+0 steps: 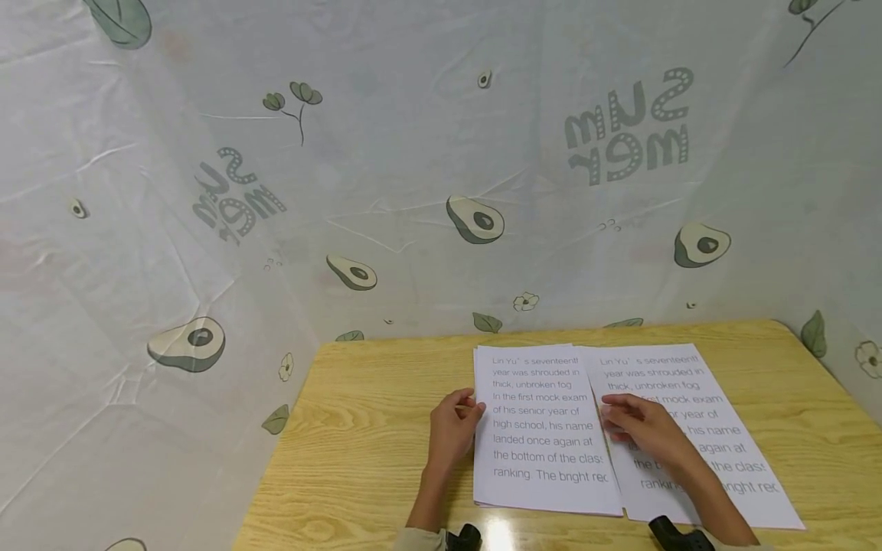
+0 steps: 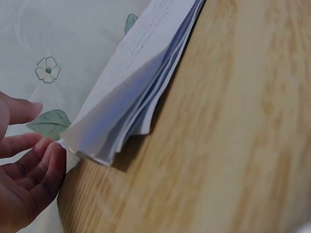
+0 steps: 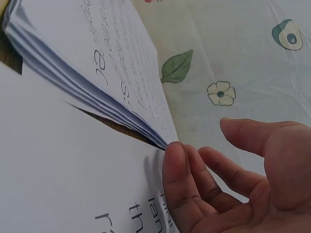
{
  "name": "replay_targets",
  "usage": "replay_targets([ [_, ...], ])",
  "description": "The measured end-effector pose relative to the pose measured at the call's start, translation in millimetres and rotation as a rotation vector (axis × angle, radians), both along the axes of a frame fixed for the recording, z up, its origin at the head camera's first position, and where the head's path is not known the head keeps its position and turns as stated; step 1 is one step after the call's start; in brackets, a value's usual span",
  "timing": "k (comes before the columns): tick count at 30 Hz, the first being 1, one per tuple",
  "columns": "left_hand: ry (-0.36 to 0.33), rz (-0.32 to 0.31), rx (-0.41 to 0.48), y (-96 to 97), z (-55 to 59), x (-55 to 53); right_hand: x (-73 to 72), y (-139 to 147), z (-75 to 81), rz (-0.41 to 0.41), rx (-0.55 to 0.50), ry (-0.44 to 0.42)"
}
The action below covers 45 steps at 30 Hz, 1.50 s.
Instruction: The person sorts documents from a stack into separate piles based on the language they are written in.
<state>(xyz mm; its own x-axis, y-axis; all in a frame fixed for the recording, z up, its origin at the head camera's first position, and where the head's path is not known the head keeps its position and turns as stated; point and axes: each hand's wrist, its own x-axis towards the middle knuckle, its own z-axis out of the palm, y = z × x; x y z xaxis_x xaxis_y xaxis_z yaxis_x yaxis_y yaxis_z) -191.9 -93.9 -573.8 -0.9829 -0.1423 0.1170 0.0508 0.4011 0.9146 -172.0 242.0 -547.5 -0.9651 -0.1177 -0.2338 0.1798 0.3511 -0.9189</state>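
Observation:
A stack of printed paper sheets (image 1: 540, 428) lies on the wooden table between the two hands. Its layered edges show in both wrist views, slightly fanned and uneven. My left hand (image 1: 451, 432) is at the stack's left edge, fingertips right at the paper, with the thumb held apart in the left wrist view. At the opposite edge is my right hand (image 1: 644, 430), its fingers loosely bent against the stack's side and its thumb raised clear. Under the right hand lies a second printed paper (image 1: 751, 505) with the same large text, partly covered by the hand and forearm.
The wooden table (image 1: 372, 428) reaches back to a pale cloth (image 1: 400, 168) printed with avocados, leaves and flowers, which hangs behind and at the left. A dark wrist device (image 1: 463, 538) sits on the left wrist, and another dark device (image 1: 678, 536) on the right.

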Motion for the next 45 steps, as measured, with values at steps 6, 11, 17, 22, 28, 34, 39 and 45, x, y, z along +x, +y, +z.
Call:
replay_targets([
  [6, -0.005, -0.004, -0.020, -2.0, -1.2, 0.7, -1.5, 3, -1.8, -0.007, 0.033, -0.018],
  [11, -0.003, 0.005, -0.031, -2.0, -1.9, 0.8, -4.1, 4, -1.6, -0.007, 0.059, -0.009],
  [17, -0.002, 0.002, -0.040, -2.0, -3.7, -1.3, -7.6, 1, -2.1, 0.020, 0.065, 0.017],
  [22, -0.016, -0.007, -0.063, -0.3, -3.5, -0.5, -10.3, -3, -5.8, 0.016, 0.094, 0.013],
  [28, -0.018, -0.007, -0.125, 1.7, -2.1, -1.2, -10.8, -8, -5.6, 0.019, 0.178, 0.053],
  [34, -0.020, 0.000, -0.147, 3.4, -1.5, -2.8, -14.4, -12, -3.5, 0.042, 0.282, 0.119],
  [39, -0.005, -0.001, -0.160, 3.6, -0.3, -3.4, -16.9, -15, -1.1, 0.044, 0.309, 0.147],
  [45, -0.008, -0.001, -0.131, 3.0, 1.5, -4.2, -17.8, -19, -0.3, 0.040, 0.324, 0.160],
])
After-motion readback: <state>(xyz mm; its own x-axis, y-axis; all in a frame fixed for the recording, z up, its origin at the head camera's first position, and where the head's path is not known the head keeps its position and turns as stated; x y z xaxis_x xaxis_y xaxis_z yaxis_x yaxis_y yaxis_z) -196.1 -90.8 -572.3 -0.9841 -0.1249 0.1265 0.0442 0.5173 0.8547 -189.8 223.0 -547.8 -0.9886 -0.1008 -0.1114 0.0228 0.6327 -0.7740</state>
